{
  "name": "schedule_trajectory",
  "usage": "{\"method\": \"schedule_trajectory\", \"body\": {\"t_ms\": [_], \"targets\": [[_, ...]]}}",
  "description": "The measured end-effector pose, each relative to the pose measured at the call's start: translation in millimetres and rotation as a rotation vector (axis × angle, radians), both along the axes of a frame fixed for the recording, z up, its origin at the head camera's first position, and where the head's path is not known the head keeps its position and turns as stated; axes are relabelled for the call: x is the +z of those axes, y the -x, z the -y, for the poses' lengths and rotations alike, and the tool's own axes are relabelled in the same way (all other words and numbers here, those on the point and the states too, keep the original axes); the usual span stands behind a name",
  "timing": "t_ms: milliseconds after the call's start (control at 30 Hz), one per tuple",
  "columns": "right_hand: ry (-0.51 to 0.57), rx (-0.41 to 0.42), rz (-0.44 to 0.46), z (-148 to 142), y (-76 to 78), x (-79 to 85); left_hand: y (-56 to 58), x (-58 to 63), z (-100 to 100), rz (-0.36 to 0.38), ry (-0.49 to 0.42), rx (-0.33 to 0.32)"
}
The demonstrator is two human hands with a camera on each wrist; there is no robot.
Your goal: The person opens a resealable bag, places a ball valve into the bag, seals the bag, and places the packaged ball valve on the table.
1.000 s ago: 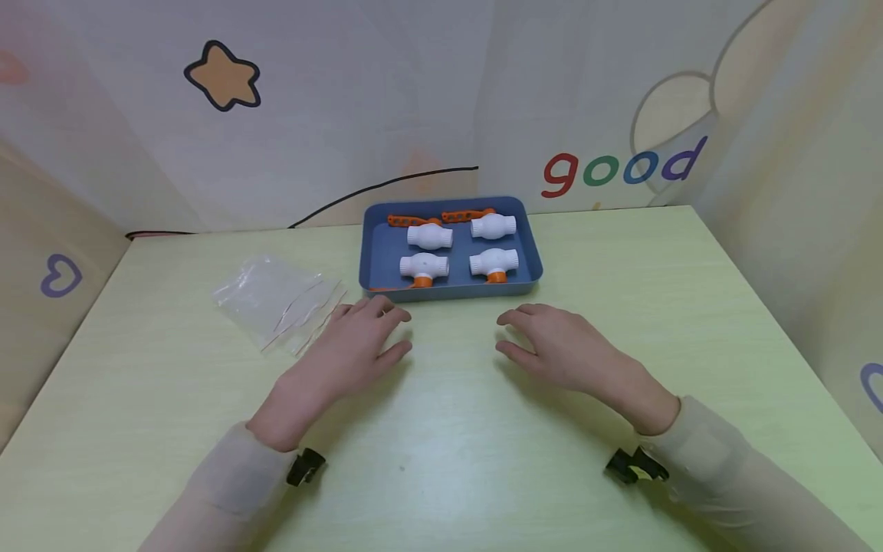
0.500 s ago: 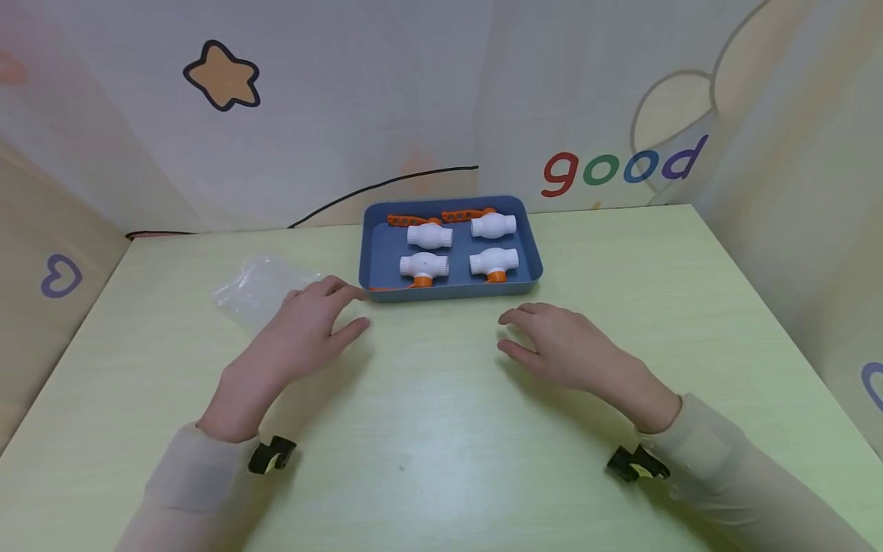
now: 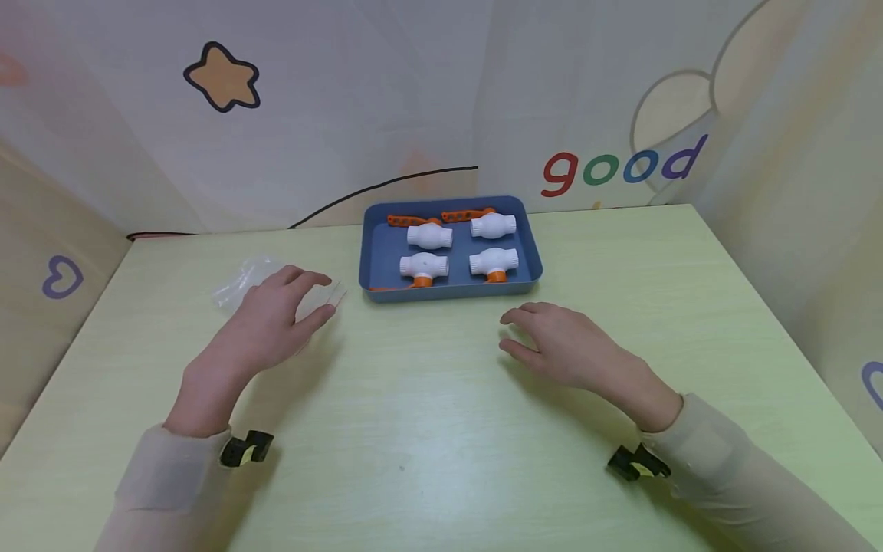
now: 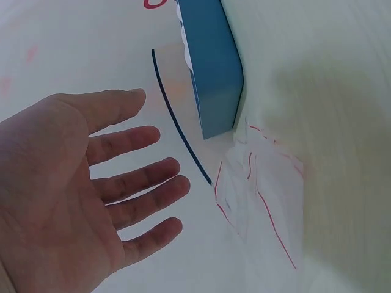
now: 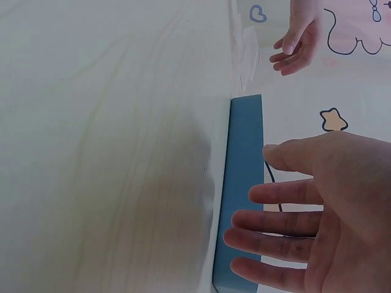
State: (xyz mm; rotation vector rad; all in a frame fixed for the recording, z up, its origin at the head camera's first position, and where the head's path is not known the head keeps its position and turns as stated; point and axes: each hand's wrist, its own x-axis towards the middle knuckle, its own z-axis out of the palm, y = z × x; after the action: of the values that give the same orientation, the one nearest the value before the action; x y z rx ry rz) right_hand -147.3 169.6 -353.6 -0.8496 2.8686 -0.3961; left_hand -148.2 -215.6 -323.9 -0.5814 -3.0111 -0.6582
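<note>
My left hand (image 3: pixel 269 322) hovers over the clear plastic zip bags (image 3: pixel 244 280), hiding much of them; the left wrist view shows its fingers loosely spread, with the red-lined bags (image 4: pixel 263 201) apart from them. Out in front of the blue tray, to the right, my right hand (image 3: pixel 569 349) is held above the table with relaxed fingers and holds nothing. Inside the blue tray (image 3: pixel 448 292) lie several white plastic ball valves, among them a front left valve (image 3: pixel 424 265) and a front right valve (image 3: pixel 494 261). Orange handles (image 3: pixel 467 215) show beside them.
The pale wooden table (image 3: pixel 428 429) reaches back to a printed cloth backdrop (image 3: pixel 386 100) with a star and the word "good". More cloth stands along both sides. Each sleeve carries a black clip (image 3: pixel 247 448) near the wrist.
My left hand has moved left, from in front of the tray's left corner to over the plastic bags. The right hand has barely moved; tray and valves stay put.
</note>
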Motion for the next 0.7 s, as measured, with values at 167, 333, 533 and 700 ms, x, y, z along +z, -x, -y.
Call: {"method": "schedule_trajectory", "body": {"t_ms": [167,333,533,700], "targets": [[0.004,0.003,-0.005,-1,0.7,-0.1,1.4,0.0,7,0.007,0.018,0.012],[0.007,0.006,-0.010,-2,1.3,-1.1,4.5,-0.1,13,0.052,0.075,0.083],[0.011,0.013,-0.016,-4,1.5,-1.7,5.4,-3.1,19,0.164,0.149,0.260],[0.007,0.009,-0.016,-5,1.8,-1.7,7.8,-7.9,23,0.236,0.166,0.299]]}}
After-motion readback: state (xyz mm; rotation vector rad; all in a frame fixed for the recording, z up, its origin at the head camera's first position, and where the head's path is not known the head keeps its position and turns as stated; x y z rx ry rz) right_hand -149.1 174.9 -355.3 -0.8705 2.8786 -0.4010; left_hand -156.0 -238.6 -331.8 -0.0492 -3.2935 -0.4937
